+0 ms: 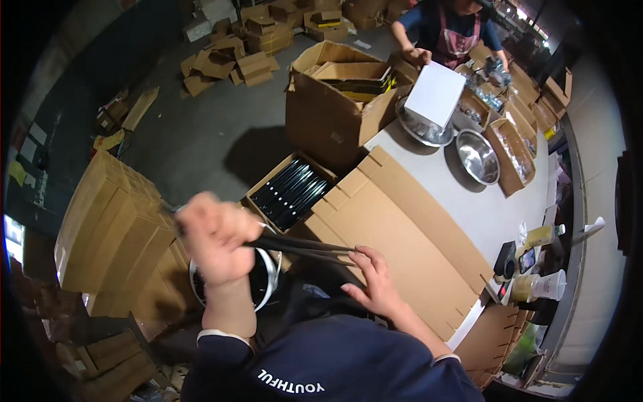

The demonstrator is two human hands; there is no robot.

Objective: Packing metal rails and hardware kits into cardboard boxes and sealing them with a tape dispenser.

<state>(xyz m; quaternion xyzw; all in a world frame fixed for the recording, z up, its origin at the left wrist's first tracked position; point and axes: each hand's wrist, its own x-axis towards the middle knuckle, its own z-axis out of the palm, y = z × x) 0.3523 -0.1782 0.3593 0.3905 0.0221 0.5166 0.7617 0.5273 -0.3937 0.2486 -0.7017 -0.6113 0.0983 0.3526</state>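
My left hand [221, 234], smeared by motion, is closed around a small bunch of long, thin black strips [301, 248]. The strips reach across to my right hand [376, 280], whose fingertips touch their ends while the thumb stands apart. Below the strips, a white bucket [271, 281] with a dark inside is partly hidden by my left forearm. Just beyond my hands, an open carton [258, 199] holds several glossy black long parts [295, 191]. What exactly the strips are I cannot make out.
A flat cardboard sheet [395, 234] covers the near side of the white table [445, 194]. Metal bowls [477, 157] and a long parts box [512, 157] stand farther back. Across the table, a co-worker [455, 33] holds a white box [435, 94]. Stacked cartons [114, 228] rise at left.
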